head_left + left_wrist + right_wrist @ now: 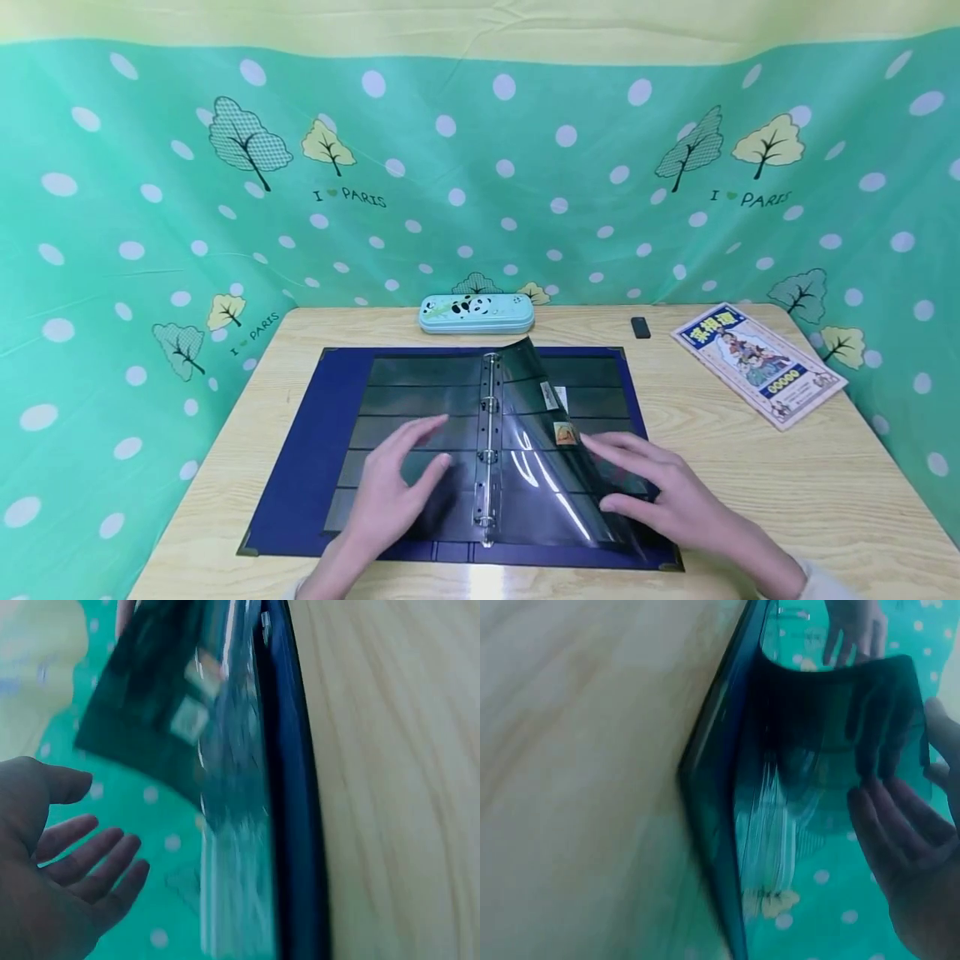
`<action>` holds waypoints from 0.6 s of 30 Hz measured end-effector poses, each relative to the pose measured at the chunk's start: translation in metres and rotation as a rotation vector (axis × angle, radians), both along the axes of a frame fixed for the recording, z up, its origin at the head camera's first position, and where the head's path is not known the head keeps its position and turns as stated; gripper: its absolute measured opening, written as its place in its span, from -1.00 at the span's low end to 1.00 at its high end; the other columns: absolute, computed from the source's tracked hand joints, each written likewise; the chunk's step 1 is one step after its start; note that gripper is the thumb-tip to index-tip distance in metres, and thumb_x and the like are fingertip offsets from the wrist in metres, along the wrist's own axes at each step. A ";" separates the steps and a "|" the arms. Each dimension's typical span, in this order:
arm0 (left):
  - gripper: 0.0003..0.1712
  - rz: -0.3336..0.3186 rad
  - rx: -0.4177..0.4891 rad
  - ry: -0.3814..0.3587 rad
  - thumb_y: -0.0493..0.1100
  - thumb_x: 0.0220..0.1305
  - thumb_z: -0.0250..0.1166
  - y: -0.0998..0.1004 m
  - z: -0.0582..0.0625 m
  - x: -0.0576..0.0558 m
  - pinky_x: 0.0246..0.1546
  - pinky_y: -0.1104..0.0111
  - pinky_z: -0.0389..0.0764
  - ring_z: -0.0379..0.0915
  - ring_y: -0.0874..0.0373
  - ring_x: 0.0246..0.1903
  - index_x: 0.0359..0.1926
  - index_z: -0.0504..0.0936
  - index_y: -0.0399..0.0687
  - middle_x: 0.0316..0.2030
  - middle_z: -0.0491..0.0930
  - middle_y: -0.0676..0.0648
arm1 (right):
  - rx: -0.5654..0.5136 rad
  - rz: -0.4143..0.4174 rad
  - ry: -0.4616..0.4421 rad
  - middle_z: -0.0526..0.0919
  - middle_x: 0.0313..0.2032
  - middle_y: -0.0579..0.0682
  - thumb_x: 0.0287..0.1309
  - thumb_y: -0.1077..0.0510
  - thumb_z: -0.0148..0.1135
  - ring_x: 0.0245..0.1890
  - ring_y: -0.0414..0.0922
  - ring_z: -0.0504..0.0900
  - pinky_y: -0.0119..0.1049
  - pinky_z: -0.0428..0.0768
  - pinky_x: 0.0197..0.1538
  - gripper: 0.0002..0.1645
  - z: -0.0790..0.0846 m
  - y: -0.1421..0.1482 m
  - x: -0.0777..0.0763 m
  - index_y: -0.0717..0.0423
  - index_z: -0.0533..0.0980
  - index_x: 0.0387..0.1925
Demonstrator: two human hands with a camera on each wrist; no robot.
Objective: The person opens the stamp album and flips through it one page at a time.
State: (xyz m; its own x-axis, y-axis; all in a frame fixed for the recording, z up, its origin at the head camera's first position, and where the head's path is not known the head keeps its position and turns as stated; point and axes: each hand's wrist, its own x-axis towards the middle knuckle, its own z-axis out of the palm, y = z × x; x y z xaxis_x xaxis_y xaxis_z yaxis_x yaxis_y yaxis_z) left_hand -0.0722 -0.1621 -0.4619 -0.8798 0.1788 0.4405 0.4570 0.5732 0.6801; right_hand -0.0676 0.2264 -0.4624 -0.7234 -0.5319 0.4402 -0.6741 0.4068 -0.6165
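Note:
A navy stamp album [288, 467] lies spread on the table, with metal rings [489, 458] down its middle. Its dark, glossy pages have strips of pockets. One page [536, 467] curves up on the right side, and small stamps [565, 433] show near its raised edge. My right hand [660, 492] is at that edge; in the right wrist view its extended fingers [900, 832] touch the lifted page [840, 735]. Over the left-hand pocket page [420, 392] hovers my left hand [393, 475], thumb and fingers spread apart, holding nothing.
Behind the album stands a light blue panda pencil case [476, 314]. A small black object [640, 327] and a printed booklet [759, 364] lie at the right back of the wooden table [810, 492]. A green dotted curtain [525, 208] hangs around the table.

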 end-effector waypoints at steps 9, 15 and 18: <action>-0.16 -0.290 0.115 -0.088 -0.21 0.57 0.41 0.047 0.014 0.014 0.23 0.13 0.75 0.71 -0.03 0.23 0.72 0.27 0.04 0.36 0.67 -0.08 | 0.065 -0.012 0.036 0.61 0.43 -0.04 0.30 0.18 0.59 0.34 -0.03 0.68 -0.14 0.75 0.25 -0.09 0.006 -0.029 0.007 -0.12 0.47 0.63; -0.04 -0.306 0.218 -0.209 -0.21 0.63 0.33 0.070 0.018 0.021 0.23 0.16 0.74 0.67 -0.09 0.29 0.82 0.01 0.07 0.43 0.60 -0.15 | 0.058 0.009 -0.073 0.57 0.50 -0.05 0.31 0.17 0.60 0.41 -0.03 0.63 -0.08 0.75 0.26 0.01 0.005 -0.040 0.011 -0.08 0.35 0.70; 0.02 -0.244 0.260 -0.323 -0.15 0.62 0.35 0.076 0.021 0.026 0.23 0.13 0.74 0.63 -0.03 0.33 0.84 -0.04 0.19 0.49 0.52 -0.15 | 0.022 0.077 -0.184 0.50 0.58 -0.05 0.45 0.25 0.44 0.51 0.00 0.55 -0.06 0.68 0.35 0.08 0.006 -0.042 0.012 -0.02 0.10 0.80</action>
State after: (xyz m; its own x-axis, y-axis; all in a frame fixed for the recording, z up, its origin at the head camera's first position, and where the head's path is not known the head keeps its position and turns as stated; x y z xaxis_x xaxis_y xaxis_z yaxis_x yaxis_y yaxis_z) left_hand -0.0466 -0.0859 -0.4408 -0.9251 0.3173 0.2086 0.2984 0.2680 0.9160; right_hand -0.0556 0.1844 -0.4567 -0.7473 -0.5971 0.2915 -0.5804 0.3729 -0.7240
